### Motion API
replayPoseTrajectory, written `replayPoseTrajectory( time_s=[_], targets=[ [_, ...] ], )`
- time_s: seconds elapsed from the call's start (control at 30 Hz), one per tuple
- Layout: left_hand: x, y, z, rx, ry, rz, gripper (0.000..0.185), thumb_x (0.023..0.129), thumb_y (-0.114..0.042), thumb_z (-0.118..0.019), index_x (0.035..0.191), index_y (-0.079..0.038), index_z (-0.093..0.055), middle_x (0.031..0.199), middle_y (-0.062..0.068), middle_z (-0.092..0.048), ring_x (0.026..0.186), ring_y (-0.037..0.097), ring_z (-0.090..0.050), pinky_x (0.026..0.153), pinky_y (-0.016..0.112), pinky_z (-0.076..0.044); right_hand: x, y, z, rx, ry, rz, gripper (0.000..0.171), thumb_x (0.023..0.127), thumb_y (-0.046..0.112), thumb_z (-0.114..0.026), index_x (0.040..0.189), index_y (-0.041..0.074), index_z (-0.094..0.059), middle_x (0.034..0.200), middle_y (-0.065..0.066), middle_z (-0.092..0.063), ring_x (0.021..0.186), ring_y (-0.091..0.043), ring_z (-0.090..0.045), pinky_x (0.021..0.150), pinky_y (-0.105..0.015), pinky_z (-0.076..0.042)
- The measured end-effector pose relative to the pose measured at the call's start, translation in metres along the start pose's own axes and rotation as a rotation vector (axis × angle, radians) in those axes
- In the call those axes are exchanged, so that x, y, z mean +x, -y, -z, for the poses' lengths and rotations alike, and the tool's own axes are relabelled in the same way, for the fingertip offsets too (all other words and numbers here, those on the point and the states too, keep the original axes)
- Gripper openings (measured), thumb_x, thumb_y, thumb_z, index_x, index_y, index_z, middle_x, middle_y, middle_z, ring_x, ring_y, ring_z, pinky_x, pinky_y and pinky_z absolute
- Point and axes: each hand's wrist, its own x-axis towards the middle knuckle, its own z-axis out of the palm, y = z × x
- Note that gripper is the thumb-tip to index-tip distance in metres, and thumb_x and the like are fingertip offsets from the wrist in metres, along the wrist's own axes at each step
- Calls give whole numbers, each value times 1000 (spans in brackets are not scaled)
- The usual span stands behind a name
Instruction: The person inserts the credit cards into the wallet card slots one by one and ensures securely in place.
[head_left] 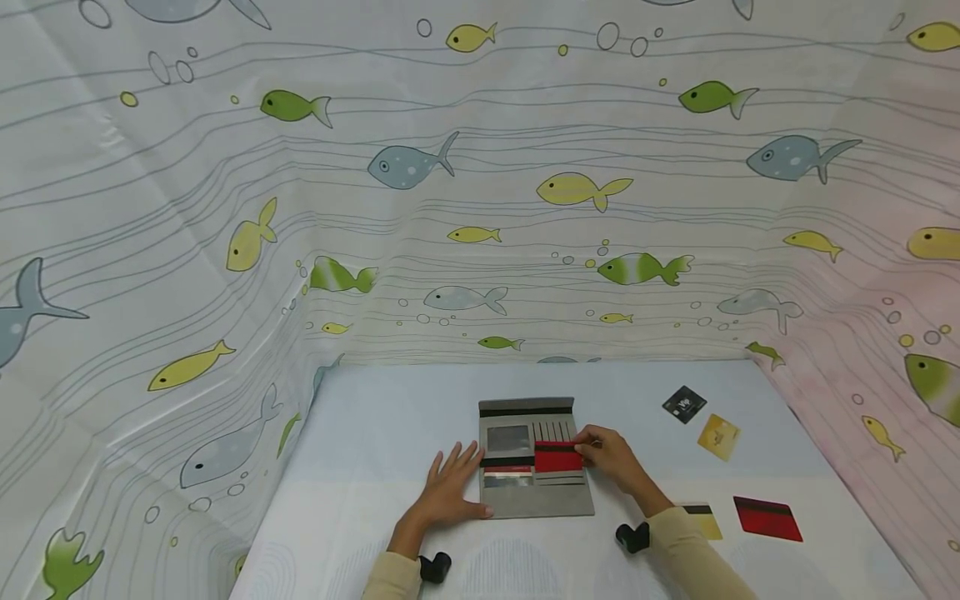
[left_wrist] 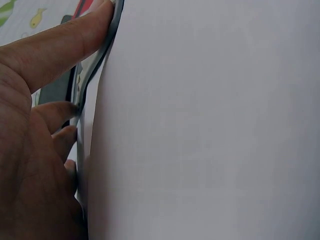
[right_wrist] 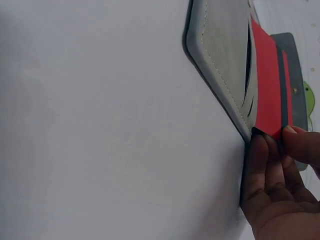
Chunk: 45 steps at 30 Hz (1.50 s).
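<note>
Seating a red plastic card [head_left: 558,457] in the open grey fabric wallet [head_left: 534,492], mid-table. Head view: right hand [head_left: 611,456] pinches the card; left hand [head_left: 448,487], fingers flat, pins the wallet's left edge. Loose cards lie right of the wallet.

Left wrist: fingertips [left_wrist: 60,42] press the rim.

Right wrist: card half-seated; next, likely a level push inward.
</note>
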Motion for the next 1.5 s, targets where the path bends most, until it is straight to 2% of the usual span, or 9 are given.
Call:
replayPoseTrajectory(
  time_s=[0.23,0.47,0.87,1.13,1.37,1.5],
  targets=[
    [1,2,-1,-3,2,-4,103,77,-49,-81,157,-8,-31,166,14,-23,154,42,-13,120,67,-1,1,1,-1,-25,4,-9,9,91,1,-68,96,6,-72,95,-7,-73,80,-15,-66,68,-27,-59],
    [1,2,-2,-4,-3,-2,103,76,-50,-81,157,-8,-32,166,14,-23,154,42,-13,120,67,-1,3,0,-2,-66,-3,-18,9,89,2,-69,92,9,-73,92,-6,-73,78,-14,-64,63,-25,-54],
    [0,1,-2,8,-10,-8,102,77,-50,-81,157,-9,-32,166,14,-24,154,43,-14,120,68,-2,0,2,-1,-82,59,-2,8,88,2,-68,92,8,-71,94,-5,-72,84,-15,-62,68,-26,-54],
    [0,0,-1,6,-9,-14,102,78,-49,-81,157,-8,-32,166,14,-24,154,43,-14,120,68,-2,-1,1,-1,-131,84,6,14,91,3,-67,101,9,-75,109,-8,-71,92,-17,-64,74,-30,-55],
    [0,1,-1,9,-7,-11,102,78,-50,-80,157,-9,-31,166,14,-24,154,43,-14,120,68,-2,-1,-3,-4,-155,67,0,8,88,15,-76,97,16,-75,102,0,-69,90,-15,-62,78,-31,-54],
    [0,1,-2,11,-8,-12,102,78,-50,-80,157,-8,-31,166,15,-24,154,43,-14,120,68,-3,-1,-5,-5,-178,64,29,8,87,14,-76,94,18,-75,99,1,-67,90,-15,-61,79,-32,-54]
  ],
)
